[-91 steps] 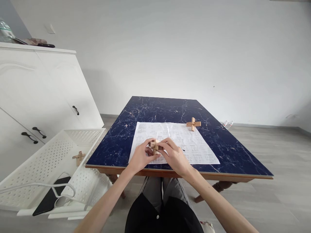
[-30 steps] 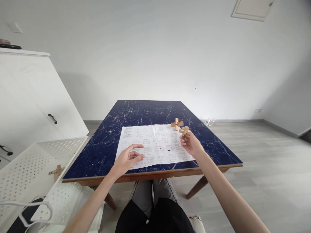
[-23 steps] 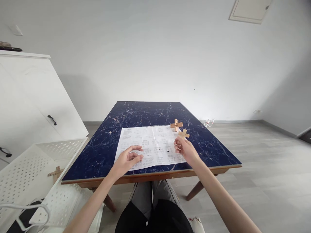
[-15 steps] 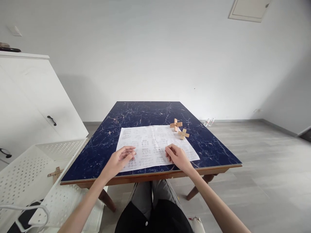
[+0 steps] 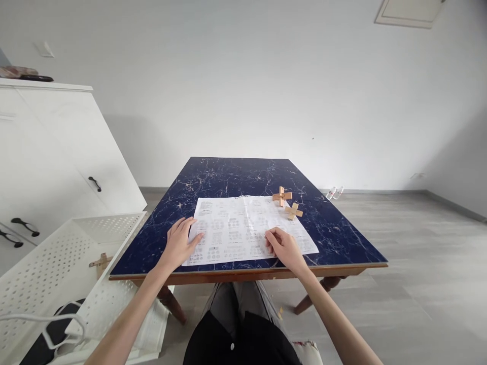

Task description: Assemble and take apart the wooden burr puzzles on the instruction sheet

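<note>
A large white printed sheet (image 5: 228, 228) lies spread on the blue marbled table (image 5: 236, 175), with a crease down its middle. My left hand (image 5: 180, 241) rests over the sheet's left edge, fingers apart and thumb stretched out onto the print. On the sheet's right part sits my right hand (image 5: 283, 246), its fingers curled in; whether they hold anything is hidden. Beyond it, a cross-shaped wooden piece (image 5: 293, 211) stands near the sheet's upper right corner. Another wooden cross (image 5: 282, 196) is just behind that one.
At the left, a white perforated basket (image 5: 41, 248) stands beside the table, with a wooden cross (image 5: 101, 262) and a white cable (image 5: 49, 319) in it. A white cabinet (image 5: 64, 142) is behind. Two white bottles (image 5: 335, 192) stand by the wall.
My left hand has moved left to the sheet's edge, and its fingers have spread. The right hand stays curled on the sheet. The whole view has shifted slightly.
</note>
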{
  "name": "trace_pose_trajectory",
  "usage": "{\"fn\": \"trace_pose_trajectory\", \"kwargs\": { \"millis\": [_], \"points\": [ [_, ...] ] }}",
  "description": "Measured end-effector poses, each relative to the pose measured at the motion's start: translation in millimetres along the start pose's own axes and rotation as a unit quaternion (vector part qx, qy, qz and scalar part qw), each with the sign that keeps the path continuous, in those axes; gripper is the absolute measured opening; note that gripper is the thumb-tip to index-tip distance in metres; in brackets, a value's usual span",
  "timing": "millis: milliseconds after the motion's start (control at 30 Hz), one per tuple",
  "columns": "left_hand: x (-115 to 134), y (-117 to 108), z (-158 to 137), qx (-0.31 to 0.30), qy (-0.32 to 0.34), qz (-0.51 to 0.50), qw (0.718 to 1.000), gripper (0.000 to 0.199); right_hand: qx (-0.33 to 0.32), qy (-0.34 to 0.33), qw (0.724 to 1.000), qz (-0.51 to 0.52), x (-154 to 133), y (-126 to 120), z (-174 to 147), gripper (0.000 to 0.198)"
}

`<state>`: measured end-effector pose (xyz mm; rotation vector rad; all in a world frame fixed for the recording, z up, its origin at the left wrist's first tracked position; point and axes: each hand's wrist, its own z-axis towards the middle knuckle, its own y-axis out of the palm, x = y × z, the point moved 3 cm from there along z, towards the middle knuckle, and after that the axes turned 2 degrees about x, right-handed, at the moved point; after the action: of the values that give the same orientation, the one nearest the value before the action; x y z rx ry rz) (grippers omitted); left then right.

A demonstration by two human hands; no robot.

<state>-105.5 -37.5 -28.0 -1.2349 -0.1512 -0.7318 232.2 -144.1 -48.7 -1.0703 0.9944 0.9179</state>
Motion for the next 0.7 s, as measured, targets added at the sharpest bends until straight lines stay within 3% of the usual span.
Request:
{"fn": "trace_pose_trajectory", "kwargs": {
  "millis": [300,700],
  "points": [
    [-1.3,2.0,1.0,-0.035,0.000,0.043,0.998,0.064,0.010,0.009,1.000,-0.015,-0.8,-0.9,-0.3,0.054],
    [-2.4,2.7,1.6,-0.018,-0.001,0.052,0.999,0.060,0.008,0.015,1.000,-0.021,-6.1,-1.1,-2.6,0.052]
  ]
}}
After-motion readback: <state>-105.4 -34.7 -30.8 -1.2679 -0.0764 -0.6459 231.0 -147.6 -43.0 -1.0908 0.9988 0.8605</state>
